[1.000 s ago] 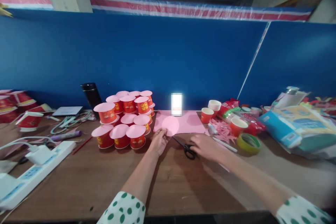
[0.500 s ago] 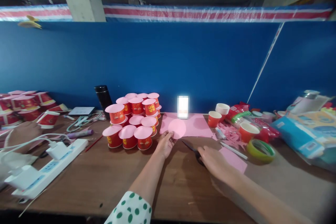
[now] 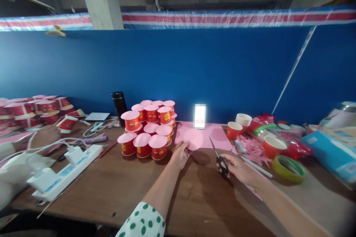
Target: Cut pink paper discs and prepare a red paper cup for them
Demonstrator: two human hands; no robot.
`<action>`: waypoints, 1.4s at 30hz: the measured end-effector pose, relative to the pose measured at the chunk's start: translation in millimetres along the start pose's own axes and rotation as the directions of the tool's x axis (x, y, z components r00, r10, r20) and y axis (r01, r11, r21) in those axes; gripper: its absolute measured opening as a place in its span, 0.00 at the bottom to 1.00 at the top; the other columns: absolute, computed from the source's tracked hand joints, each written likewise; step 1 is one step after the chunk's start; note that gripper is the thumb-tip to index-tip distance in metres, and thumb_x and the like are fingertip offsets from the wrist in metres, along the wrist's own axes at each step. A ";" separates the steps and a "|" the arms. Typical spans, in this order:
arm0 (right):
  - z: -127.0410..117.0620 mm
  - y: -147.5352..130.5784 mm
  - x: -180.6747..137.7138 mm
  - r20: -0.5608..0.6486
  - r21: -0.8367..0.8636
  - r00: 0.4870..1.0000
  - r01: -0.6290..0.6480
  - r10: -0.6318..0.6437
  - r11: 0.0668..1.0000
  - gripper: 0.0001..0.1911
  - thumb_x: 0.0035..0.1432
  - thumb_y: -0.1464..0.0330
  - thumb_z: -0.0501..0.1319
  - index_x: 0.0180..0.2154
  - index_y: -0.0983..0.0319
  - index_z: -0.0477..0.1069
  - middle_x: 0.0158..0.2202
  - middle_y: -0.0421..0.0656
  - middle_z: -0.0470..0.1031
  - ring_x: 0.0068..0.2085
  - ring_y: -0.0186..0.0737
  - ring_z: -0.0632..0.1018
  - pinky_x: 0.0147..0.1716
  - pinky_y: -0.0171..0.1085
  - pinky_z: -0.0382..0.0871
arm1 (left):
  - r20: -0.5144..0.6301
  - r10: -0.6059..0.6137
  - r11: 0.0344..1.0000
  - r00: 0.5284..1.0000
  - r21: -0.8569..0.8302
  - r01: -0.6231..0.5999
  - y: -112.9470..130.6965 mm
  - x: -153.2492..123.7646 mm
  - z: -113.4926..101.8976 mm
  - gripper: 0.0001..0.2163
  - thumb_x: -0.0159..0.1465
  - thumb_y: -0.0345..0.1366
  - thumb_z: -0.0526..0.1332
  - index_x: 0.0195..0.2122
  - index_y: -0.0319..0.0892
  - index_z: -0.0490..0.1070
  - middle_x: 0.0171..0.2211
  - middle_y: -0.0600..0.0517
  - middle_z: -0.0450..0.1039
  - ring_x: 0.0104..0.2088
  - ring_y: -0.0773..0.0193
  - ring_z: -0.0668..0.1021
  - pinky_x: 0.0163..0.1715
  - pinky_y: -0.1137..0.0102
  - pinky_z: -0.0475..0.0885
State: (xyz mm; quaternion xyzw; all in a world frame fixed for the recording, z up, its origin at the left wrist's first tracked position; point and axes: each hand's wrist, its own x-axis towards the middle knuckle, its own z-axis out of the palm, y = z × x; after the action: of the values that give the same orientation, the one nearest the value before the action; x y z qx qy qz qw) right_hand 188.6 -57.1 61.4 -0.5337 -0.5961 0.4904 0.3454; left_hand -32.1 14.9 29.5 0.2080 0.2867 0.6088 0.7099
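My left hand (image 3: 181,154) pinches the lower left edge of a round pink paper disc (image 3: 194,139). Behind the disc lies a larger pink sheet (image 3: 214,135) on the table. In my right hand (image 3: 236,168) is a pair of scissors (image 3: 218,155) with black handles; its blades point up and away from me, apart from the disc. Partly under my right forearm lies another piece of pink paper (image 3: 257,192). Left of my left hand stand red paper cups (image 3: 159,152), stacked in two layers and topped with pink discs.
A power strip (image 3: 69,172), a black flask (image 3: 119,107) and another person's hand (image 3: 44,137) are at left. On the right are loose cups (image 3: 234,131), pink scraps (image 3: 254,147), a green tape roll (image 3: 288,169) and a blue package (image 3: 328,155). A blue partition (image 3: 200,70) stands behind.
My right hand has raised the scissors slightly, so the blades now point more upward. My left hand keeps hold of the disc. The whole view has shifted, with things appearing further right.
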 end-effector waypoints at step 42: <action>60.1 16.8 29.6 -0.300 -0.106 0.888 0.331 -0.348 0.938 0.23 0.47 0.55 0.63 0.41 0.62 0.67 0.38 0.49 0.78 0.39 0.48 0.79 0.42 0.44 0.72 | 0.007 0.154 0.981 0.988 0.120 -0.154 -14.1 -1.2 0.6 0.15 0.41 0.35 0.72 0.28 0.38 0.70 0.26 0.52 0.73 0.26 0.69 0.74 0.31 0.72 0.68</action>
State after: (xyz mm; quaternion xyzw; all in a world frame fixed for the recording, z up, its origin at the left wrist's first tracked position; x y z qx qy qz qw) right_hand 131.6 -42.1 25.3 -0.5013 -0.6302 0.3155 0.5020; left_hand -21.3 11.3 21.0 0.2713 0.3067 0.6437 0.6465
